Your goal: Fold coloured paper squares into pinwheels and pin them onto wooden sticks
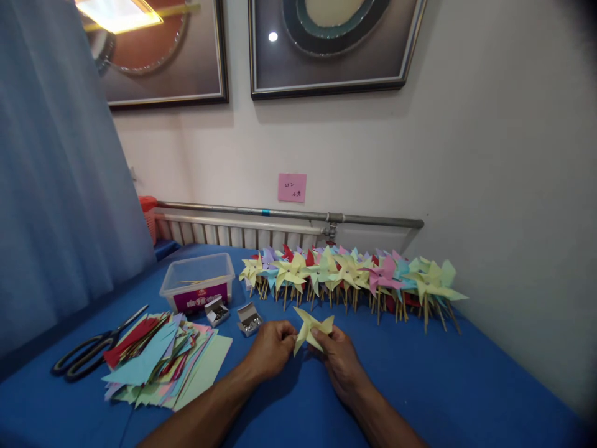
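Observation:
A pale yellow paper pinwheel (307, 327) with folded blades is pinched at its middle between the thumb and fingers of my right hand (342, 363). My left hand (270, 350) is closed just to the left of it, fingertips pressed together close to a blade; whatever they may hold is too small to make out. No stick shows on this pinwheel. Behind my left hand, two small open boxes, a nearer box of metal pins (250, 320) and a farther box (217, 311), stand on the blue tablecloth (401, 386).
Finished pinwheels (349, 277) on sticks crowd the back of the table. At left are a clear plastic tub (198, 274) holding a few sticks, a pile of coloured paper (163, 361) and black-handled scissors (96, 348). A pipe (373, 220) runs along the wall.

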The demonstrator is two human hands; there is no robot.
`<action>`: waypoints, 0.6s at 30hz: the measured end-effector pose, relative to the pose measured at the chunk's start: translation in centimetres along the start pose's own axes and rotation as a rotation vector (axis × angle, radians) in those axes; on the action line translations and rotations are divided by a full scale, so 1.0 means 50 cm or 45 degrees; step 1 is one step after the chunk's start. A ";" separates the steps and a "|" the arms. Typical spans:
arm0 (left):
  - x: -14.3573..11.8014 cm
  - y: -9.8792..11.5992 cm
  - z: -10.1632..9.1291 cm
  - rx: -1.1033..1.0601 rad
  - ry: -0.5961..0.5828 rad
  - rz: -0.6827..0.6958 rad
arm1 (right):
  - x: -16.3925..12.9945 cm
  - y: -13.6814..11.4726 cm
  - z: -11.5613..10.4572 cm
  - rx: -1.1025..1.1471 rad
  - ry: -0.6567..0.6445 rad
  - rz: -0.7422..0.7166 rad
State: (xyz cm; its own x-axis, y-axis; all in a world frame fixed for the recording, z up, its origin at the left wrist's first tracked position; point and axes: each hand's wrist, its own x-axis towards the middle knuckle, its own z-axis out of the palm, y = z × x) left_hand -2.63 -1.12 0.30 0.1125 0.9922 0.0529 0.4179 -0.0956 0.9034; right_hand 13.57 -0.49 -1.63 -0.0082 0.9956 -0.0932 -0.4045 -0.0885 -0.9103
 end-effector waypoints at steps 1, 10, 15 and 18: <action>-0.001 0.001 -0.001 0.009 0.001 0.004 | 0.000 0.000 0.000 -0.003 -0.004 -0.002; -0.004 -0.001 0.003 0.041 0.025 0.054 | 0.013 0.014 -0.006 0.028 -0.013 -0.057; -0.007 -0.001 0.012 0.133 0.077 0.092 | 0.018 0.022 -0.008 0.006 -0.001 -0.080; -0.010 0.000 0.016 0.179 0.105 0.132 | 0.019 0.024 -0.007 0.003 0.007 -0.095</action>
State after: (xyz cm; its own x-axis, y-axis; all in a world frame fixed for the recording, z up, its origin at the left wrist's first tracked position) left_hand -1.96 -1.68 -0.09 0.0893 0.9791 0.1825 0.5303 -0.2018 0.8234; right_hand 13.39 0.35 -2.95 0.0268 0.9993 -0.0273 -0.4057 -0.0141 -0.9139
